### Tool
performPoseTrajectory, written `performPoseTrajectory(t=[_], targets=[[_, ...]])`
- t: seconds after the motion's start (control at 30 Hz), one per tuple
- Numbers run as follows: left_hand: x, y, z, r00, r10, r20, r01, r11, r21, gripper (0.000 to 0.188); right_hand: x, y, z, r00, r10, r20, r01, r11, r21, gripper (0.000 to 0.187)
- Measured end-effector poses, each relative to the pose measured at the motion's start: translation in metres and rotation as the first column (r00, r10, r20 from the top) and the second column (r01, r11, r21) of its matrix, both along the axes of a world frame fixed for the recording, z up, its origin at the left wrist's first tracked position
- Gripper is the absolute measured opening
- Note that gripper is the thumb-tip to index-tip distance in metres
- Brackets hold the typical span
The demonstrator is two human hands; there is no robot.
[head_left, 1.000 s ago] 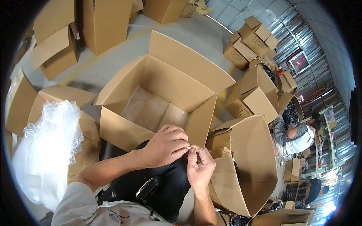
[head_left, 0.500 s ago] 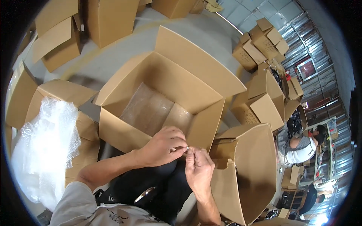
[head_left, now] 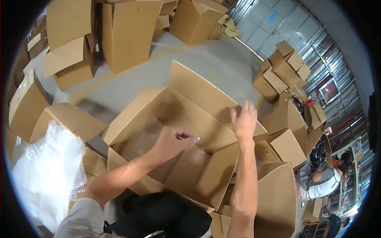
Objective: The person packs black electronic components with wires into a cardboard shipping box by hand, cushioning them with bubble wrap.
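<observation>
One open carton [head_left: 180,109] directly in front of the person, above the dark-clad knees [head_left: 166,216]; so close, presumably, that both arms reach its mouth without a stretch. Left hand [head_left: 171,143] over the carton's interior, fingers curled, thumb and forefinger apparently pinched on a small pale scrap [head_left: 197,139], which sticks out at the fingertips; too small to tell what it is. A fingertip pinch suits so slight a thing. Right hand [head_left: 245,121] well apart from the left, fingers raised and spread from the thumb, nothing seen in it; it overlaps the right end of the far flap [head_left: 196,85], but contact I cannot tell. That flap stands up and leans outward, which leaves the mouth unobstructed. Inside, a clear bubble sheet [head_left: 147,137] lies on the bottom, likely as padding. To the left, a loose heap of bubble wrap [head_left: 47,174] on a second carton [head_left: 75,119], its bulk spilling over but within arm's reach. To the right, just beside, another carton [head_left: 276,198] with its mouth upward. Farther out: stacked cartons [head_left: 278,75] by the metal wall [head_left: 327,59], and a co-worker [head_left: 323,180] bent over, at the right edge.
</observation>
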State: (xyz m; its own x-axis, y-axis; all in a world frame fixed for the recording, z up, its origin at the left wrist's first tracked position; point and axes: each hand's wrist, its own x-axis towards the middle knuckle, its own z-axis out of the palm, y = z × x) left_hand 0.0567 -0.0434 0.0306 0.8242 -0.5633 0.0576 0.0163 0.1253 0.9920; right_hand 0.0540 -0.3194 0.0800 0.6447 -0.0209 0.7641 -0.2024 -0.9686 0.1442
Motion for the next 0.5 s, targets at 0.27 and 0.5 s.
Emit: performPoseTrajectory(t=[0.27,0.5], targets=[[0.104,-0.050,-0.018,0.987,0.134,0.083,-0.150,0.960,0.237,0.023,-0.062,0.071,-0.185,0.942,0.053,-0.332,-0.030,0.997,0.074,0.040],[0.152,-0.092,-0.121,0.999,0.040,0.008,-0.040,0.936,0.351,0.018,-0.075,0.070,-0.221,0.898,0.113,-0.425,0.015,0.958,0.286,0.040]])
